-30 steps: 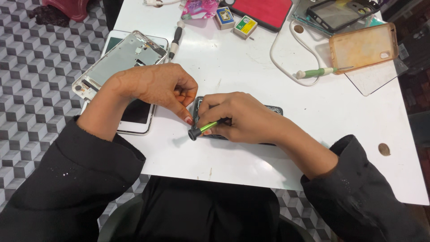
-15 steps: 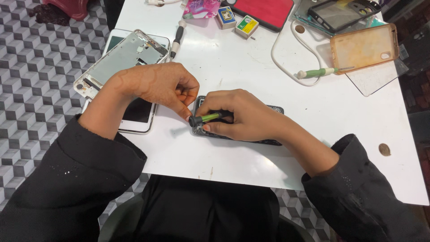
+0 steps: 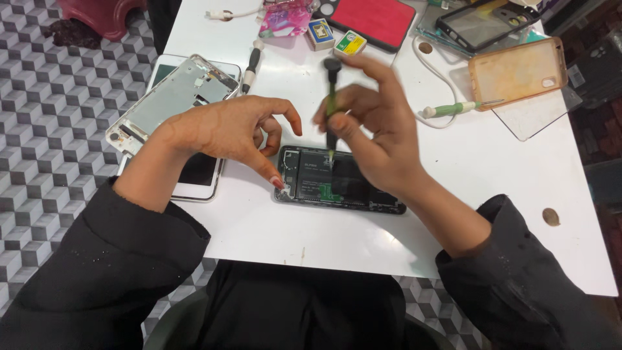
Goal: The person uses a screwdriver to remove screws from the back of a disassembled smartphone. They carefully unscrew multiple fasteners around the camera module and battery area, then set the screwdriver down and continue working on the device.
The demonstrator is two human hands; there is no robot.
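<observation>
An opened dark phone (image 3: 324, 185) lies back-off on the white table (image 3: 363, 233), its battery and boards showing. My right hand (image 3: 372, 123) is raised above it and holds a thin screwdriver (image 3: 332, 104) with a green shaft upright, the tip just over the phone's upper middle. My left hand (image 3: 227, 129) is over the phone's left end, fingers apart, with one fingertip pressing on the phone's lower left corner.
A white phone (image 3: 194, 175) with a bare metal frame (image 3: 172, 97) on it lies at the left. Farther back are a black pen tool (image 3: 251, 63), a green-handled screwdriver (image 3: 453, 109), an orange phone case (image 3: 515, 71), a red case (image 3: 379, 19), small boxes and a white cable.
My right hand has lifted off the phone and turned the screwdriver from lying flat to upright. My left hand has opened and now touches the phone's corner with one finger.
</observation>
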